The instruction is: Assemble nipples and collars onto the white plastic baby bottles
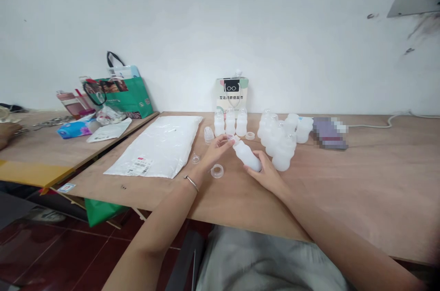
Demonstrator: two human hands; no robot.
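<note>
A translucent white baby bottle [248, 155] is held tilted above the table, its neck toward the upper left. My right hand [264, 171] is closed around its lower body. At the bottle's mouth, my left hand [220, 148] pinches a small clear piece; the fingers partly hide it, and I cannot tell its kind. Close to my left wrist lie a clear bottle nipple [195, 159] and a clear screw ring [217, 171]. Beyond my left hand are a clear domed cap [208, 134] and another ring [250, 135]. Several similar bottles [283, 145] stand clustered to the right.
Three capped bottles [230, 122] stand in a row before a paper bag [232, 91] at the wall. A white plastic mailer [158, 142] lies flat at left. Right of the bottles is a blurred purple item [329, 133]. Another table holds a green bag [129, 98] and tissues [74, 129].
</note>
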